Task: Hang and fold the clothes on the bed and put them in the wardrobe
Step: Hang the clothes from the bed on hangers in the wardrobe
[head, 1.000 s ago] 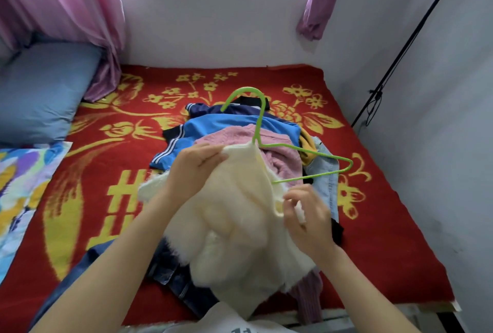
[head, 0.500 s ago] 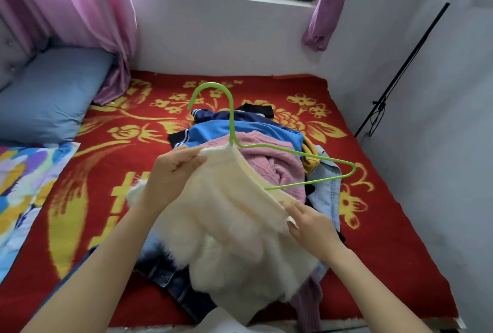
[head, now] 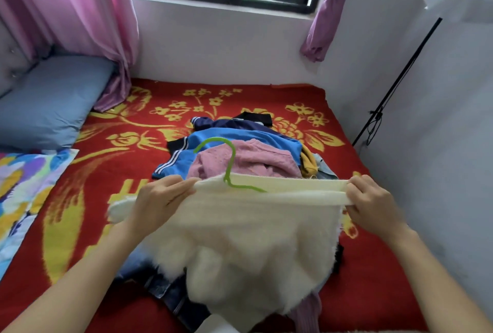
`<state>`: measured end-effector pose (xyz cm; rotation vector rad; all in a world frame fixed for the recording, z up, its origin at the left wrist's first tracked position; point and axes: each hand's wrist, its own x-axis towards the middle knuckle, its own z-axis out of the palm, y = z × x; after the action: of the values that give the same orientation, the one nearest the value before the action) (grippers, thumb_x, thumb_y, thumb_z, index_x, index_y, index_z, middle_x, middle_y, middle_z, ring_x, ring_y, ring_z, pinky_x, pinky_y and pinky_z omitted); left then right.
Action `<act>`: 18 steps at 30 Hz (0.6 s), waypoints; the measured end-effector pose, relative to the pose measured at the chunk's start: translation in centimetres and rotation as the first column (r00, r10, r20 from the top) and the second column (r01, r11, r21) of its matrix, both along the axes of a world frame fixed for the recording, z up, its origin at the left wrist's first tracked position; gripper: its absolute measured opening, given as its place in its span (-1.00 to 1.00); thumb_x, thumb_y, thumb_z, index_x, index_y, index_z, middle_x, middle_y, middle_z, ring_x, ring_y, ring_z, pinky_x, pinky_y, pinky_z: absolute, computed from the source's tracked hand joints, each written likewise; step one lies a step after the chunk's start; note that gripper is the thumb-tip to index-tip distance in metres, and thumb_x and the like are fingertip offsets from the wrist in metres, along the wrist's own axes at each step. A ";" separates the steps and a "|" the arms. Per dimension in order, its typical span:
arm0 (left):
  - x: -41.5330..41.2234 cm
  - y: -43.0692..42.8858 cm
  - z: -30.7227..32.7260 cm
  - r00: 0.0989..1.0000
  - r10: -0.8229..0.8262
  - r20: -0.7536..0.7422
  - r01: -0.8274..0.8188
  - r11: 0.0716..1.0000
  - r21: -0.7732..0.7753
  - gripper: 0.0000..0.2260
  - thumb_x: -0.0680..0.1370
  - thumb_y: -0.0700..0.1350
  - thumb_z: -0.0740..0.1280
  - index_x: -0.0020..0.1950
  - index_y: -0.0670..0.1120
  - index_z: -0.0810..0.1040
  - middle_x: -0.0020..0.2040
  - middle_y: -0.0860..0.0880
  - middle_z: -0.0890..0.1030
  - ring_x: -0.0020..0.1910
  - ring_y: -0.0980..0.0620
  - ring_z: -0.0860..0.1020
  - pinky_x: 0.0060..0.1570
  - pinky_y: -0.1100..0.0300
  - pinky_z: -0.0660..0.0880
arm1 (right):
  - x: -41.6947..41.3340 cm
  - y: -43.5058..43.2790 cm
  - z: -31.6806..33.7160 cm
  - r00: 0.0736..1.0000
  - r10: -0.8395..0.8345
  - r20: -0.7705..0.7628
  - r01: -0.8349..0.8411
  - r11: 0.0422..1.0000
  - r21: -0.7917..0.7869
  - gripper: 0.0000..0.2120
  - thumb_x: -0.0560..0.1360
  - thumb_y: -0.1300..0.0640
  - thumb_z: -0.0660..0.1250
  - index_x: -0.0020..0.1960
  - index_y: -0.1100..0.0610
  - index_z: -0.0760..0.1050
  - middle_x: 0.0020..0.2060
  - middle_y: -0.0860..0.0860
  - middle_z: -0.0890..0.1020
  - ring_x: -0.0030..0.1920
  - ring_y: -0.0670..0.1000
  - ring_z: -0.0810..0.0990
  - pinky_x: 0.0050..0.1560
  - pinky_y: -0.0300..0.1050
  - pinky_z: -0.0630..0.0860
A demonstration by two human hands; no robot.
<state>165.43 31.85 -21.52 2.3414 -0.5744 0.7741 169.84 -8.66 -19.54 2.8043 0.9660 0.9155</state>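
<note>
Now the left hand [head: 159,200] and right hand [head: 373,200] each grip the cream sweater [head: 253,242], its collar stretched wider than before; the green hanger [head: 231,163] arm has slipped inside.

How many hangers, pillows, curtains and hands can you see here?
Hangers: 1, the green hanger
Pillows: 1, the blue pillow
Curtains: 2, the pink curtain and purple curtain
Hands: 2, left hand and right hand, gripping the cream sweater
Total: 6
</note>
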 end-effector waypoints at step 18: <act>6.1 1.6 10.6 0.689 0.479 0.544 -0.512 0.853 -0.101 -0.85 0.59 -0.23 0.26 0.14 -0.16 0.54 -0.30 -0.25 0.49 -0.26 -0.10 0.34 -0.36 0.04 0.26 | 1.6 7.0 7.6 0.991 0.047 -0.127 0.095 0.427 0.899 -0.46 0.38 0.25 0.32 0.21 -0.23 0.33 0.14 -0.10 0.36 -0.07 -0.10 0.46 -0.12 -0.49 0.38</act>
<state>171.54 33.49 -10.94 2.3334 -0.1638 1.7530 171.39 -1.63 -11.98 3.7708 0.4390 1.6825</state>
